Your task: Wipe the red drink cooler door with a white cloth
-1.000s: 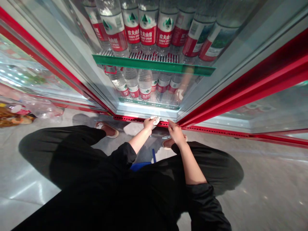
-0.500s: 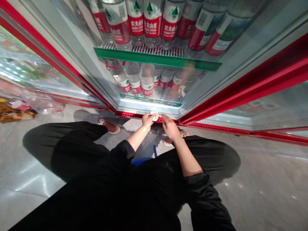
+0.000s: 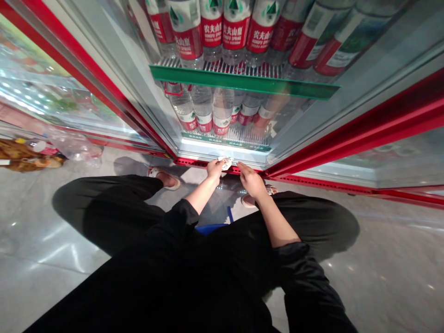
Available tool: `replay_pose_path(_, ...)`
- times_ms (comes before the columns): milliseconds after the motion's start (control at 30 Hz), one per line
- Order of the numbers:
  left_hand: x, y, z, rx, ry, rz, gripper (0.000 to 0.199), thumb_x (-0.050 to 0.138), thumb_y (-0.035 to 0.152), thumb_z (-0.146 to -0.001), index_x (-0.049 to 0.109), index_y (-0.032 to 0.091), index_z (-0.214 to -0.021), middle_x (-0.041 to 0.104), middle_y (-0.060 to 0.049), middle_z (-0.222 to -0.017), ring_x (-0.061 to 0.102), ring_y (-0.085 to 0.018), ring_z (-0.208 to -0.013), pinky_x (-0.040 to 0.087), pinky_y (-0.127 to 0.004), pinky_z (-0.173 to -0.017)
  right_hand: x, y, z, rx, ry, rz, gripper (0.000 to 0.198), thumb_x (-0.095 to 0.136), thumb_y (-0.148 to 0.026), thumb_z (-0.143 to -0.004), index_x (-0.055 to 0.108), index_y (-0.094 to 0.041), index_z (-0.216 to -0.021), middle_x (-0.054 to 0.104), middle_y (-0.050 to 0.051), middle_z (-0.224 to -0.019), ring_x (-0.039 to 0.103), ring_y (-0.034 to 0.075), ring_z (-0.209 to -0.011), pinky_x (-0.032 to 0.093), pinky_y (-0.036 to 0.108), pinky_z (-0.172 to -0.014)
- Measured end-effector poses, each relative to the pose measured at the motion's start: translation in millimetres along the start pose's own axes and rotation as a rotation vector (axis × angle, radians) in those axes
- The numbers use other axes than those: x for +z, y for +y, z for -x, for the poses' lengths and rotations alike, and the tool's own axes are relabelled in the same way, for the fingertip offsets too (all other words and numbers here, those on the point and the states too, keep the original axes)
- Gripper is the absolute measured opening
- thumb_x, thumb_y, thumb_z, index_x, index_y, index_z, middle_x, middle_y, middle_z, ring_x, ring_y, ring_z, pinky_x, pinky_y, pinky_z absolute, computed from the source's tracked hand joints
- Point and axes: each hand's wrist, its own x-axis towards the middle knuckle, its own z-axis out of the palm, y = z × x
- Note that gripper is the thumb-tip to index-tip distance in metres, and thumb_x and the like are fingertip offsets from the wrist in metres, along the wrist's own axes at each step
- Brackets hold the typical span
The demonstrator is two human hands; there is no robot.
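Left hand (image 3: pixel 214 168) is gripping a white cloth (image 3: pixel 225 162) against the red fridge sill (image 3: pixel 194 163); right hand (image 3: pixel 250 179), at its 3 o'clock, is resting loosely open there.

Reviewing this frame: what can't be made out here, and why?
- Head view: the white wad in the left hand is too small to tell cloth from paper.
- Right hand: its fingertips at the red base rail are too small to tell whether they press it.
- Upper-shelf bottles: tops cut off by the frame's top edge.
- Items on the floor at far left: blurred and edge-cropped.
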Motion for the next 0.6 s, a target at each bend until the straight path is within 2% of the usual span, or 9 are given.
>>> replay_pose_path(167, 1, 2, 1, -0.035, 0.016, -0.015, 0.041, 0.073, 0.042, -0.107, 0.068, 0.019, -0.141, 0.069, -0.012, -0.143, 0.072, -0.026, -0.121, 0.064, -0.049, -0.103, 3, -1, -3, 0.009, -0.044, 0.016, 0.060, 0.050, -0.012, -0.097, 0.069, -0.030, -0.151, 0.072, 0.003, -0.155, 0.060, 0.029, -0.154, 0.049, 0.055, -0.134)
replay_pose_path(367, 1, -3, -2, -0.097, 0.077, -0.004, 0.040, 0.072, 0.042, -0.108, 0.068, 0.020, -0.141, 0.069, -0.012, -0.144, 0.071, -0.027, -0.122, 0.063, -0.049, -0.105, 7, -5, 3, 0.033, -0.069, 0.019, 0.053, 0.050, -0.011, -0.099, 0.076, -0.028, -0.142, 0.076, 0.006, -0.148, 0.064, 0.029, -0.150, 0.052, 0.053, -0.131)
replay_pose_path(600, -20, 0, -14, -0.005, 0.048, 0.141, 0.041, 0.073, 0.042, -0.107, 0.068, 0.018, -0.141, 0.069, -0.013, -0.143, 0.072, -0.027, -0.121, 0.064, -0.049, -0.104, 14, -6, -10, -0.058, -0.066, 0.077, 0.059, 0.049, -0.012, -0.100, 0.066, -0.018, -0.156, 0.067, 0.011, -0.161, 0.063, 0.031, -0.152, 0.049, 0.053, -0.133)
